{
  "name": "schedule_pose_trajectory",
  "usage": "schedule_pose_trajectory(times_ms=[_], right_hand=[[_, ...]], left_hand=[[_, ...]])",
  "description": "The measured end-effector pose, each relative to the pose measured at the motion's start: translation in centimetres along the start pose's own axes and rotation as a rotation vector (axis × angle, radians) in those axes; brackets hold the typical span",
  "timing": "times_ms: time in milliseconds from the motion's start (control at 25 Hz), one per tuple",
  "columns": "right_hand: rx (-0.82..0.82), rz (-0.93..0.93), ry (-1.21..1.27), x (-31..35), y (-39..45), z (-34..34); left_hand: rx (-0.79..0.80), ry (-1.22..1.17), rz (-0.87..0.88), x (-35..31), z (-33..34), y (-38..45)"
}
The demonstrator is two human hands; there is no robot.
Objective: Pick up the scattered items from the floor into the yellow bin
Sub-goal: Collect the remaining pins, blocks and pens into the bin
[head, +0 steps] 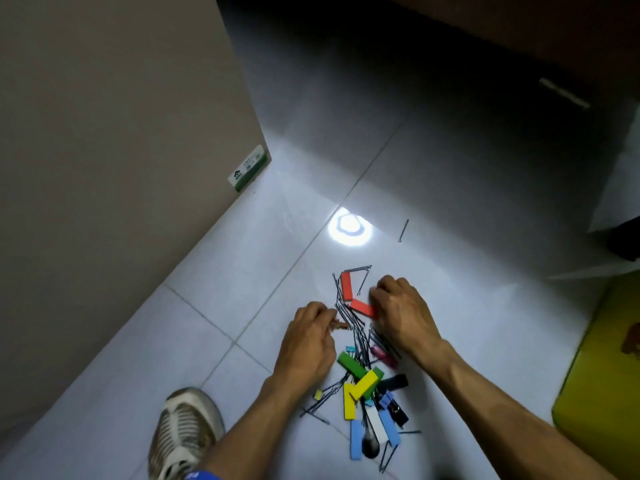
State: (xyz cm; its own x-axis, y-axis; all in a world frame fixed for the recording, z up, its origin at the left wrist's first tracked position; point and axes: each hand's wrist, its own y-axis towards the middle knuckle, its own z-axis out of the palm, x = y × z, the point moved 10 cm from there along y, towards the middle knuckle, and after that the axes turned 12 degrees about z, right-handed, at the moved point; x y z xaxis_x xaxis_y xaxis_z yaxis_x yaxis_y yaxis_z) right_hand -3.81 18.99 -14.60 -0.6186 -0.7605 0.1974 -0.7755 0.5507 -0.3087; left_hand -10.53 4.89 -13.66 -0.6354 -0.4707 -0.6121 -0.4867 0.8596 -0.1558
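Observation:
A pile of small items lies on the white tiled floor: two red blocks, many black hairpins, a green block, yellow blocks, blue blocks, a white block and black clips. My left hand is curled at the pile's left edge and pinches a small brown piece. My right hand curls its fingers over the end of the nearer red block. The yellow bin stands at the right edge, partly cut off.
One stray hairpin lies apart, beyond the pile. A tall beige cabinet side rises on the left. My shoe is planted at the lower left. A bright lamp glare shines on the tiles. Dark furniture stands at the back.

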Motion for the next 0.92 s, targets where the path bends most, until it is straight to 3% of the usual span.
schedule_pose_trajectory(times_ms=[120, 200, 360, 440, 680, 760, 920], right_hand=[[-0.036, 0.143, 0.054, -1.7, 1.7, -0.3], [0.082, 0.246, 0.010, -3.2, 4.9, -0.1], [0.177, 0.256, -0.068, -3.8, 6.2, 0.5], [0.191, 0.212, -0.047, -2.8, 4.0, 1.3], [0.122, 0.115, 0.044, -1.2, -0.1, 0.8], [0.075, 0.204, 0.042, -2.7, 2.9, -0.6], [0.179, 0.224, -0.099, -3.5, 5.9, 0.3]], left_hand=[[-0.101, 0.009, -0.388, 4.5, -1.6, -5.8], [-0.064, 0.042, -0.619, 6.0, -0.8, -10.9], [-0.081, -0.008, -0.865, 5.3, 1.2, -15.9], [-0.092, -0.101, -0.877, 4.9, 2.4, -15.9], [-0.166, -0.195, -0.565, 1.7, 2.1, -12.0], [-0.164, -0.111, -0.602, 2.9, 1.9, -12.7], [-0.112, -0.086, -0.672, 4.9, 2.4, -15.0]])
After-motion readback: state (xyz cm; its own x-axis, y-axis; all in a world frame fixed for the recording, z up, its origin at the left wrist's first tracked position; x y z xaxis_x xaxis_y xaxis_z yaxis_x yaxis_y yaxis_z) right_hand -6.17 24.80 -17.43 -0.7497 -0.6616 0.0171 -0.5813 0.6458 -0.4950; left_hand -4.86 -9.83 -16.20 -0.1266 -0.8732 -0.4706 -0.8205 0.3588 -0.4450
